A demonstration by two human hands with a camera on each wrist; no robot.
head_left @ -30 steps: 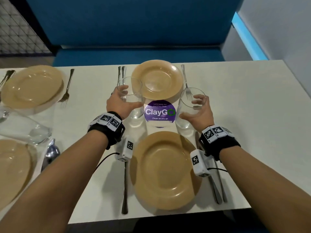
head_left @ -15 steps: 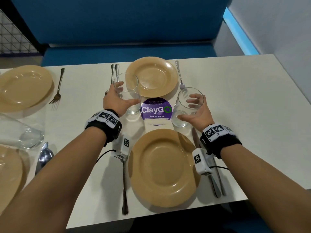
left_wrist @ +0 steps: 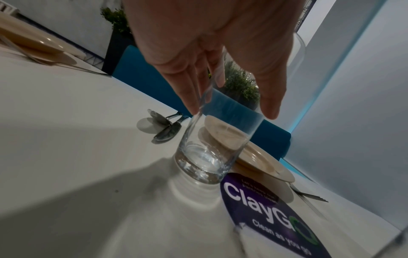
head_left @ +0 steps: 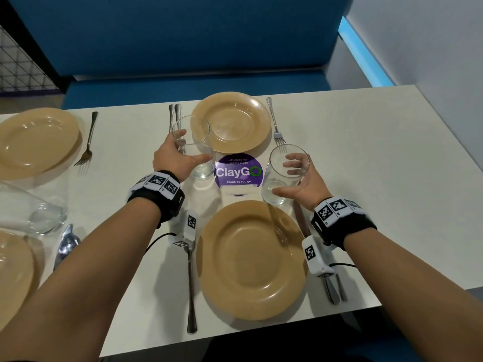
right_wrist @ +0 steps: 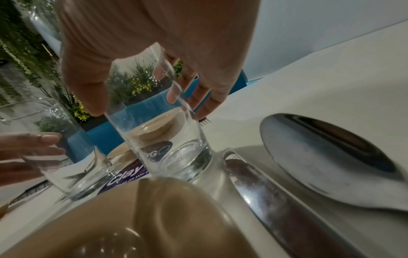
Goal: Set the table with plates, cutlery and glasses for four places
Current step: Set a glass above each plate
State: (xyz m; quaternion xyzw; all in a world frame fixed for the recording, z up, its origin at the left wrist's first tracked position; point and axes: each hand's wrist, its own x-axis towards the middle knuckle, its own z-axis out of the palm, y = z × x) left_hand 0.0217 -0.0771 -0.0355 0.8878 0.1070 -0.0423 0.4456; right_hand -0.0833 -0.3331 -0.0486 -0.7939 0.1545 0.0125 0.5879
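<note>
Now my left hand [head_left: 174, 160] fingers curl round clear tall glass [head_left: 194, 147], right hand [head_left: 304, 182] round second clear glass [head_left: 283, 173]; both on white tabletop [head_left: 366, 163]. Careless release near tan round plate [head_left: 251, 259] could tip either.

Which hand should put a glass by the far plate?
Probably the left hand: the glass it holds stands right beside the far plate. The right hand holds its glass near the near plate.

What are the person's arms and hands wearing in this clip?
Both forearms are bare, no sleeves. Each wrist has a black strap topped with white blocks of black square markers. A small white camera box with a thin black cable hangs under each wrist.
</note>
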